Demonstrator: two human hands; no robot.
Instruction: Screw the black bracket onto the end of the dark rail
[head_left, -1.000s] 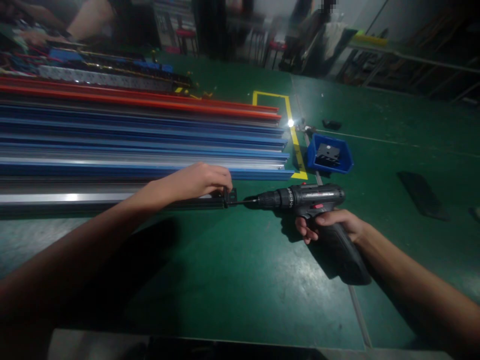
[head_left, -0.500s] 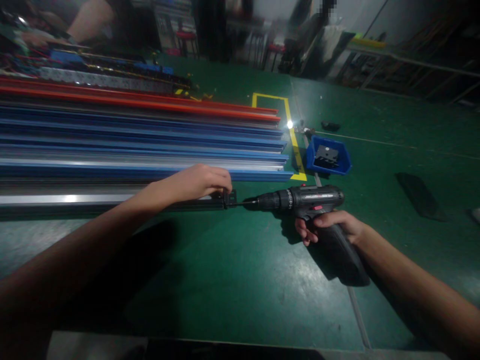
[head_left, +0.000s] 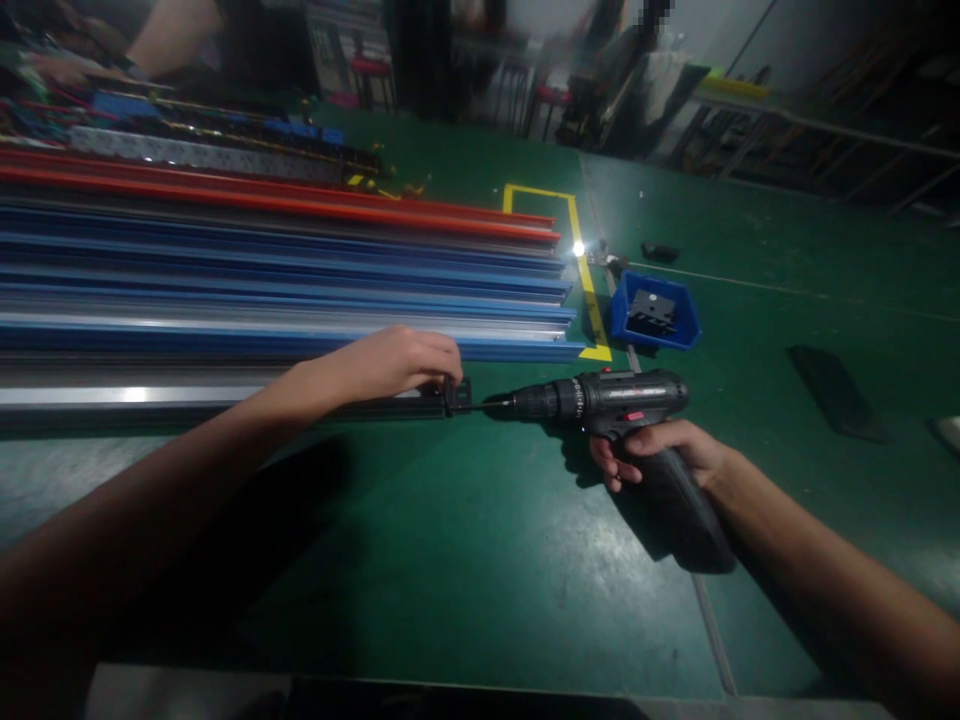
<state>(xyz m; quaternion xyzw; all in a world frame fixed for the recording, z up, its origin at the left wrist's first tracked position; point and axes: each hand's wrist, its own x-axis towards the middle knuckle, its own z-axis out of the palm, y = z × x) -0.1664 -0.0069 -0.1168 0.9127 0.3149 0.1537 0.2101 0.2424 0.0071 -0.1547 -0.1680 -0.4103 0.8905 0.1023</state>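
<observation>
My right hand (head_left: 652, 455) is wrapped round the grip of a black cordless drill (head_left: 592, 398), which lies level and points left. Its thin bit reaches a small black bracket (head_left: 459, 395) at the right end of a dark metal profile (head_left: 225, 398). My left hand (head_left: 409, 362) rests over that profile's end, its fingers closed on the bracket. The fingertips are partly hidden behind the bracket, and the exact contact of bit and screw is too small to make out.
Several blue profiles (head_left: 517, 322) and red profiles (head_left: 450, 212) lie lengthwise beyond my left hand. A blue bin (head_left: 694, 325) holds dark plates (head_left: 651, 310). Farther right lies a flat dark object (head_left: 832, 390). Another person's arm (head_left: 169, 40) shows at the back left.
Both hands, the drill and the bracket keep their places against each other. The whole view has shifted very slightly.
</observation>
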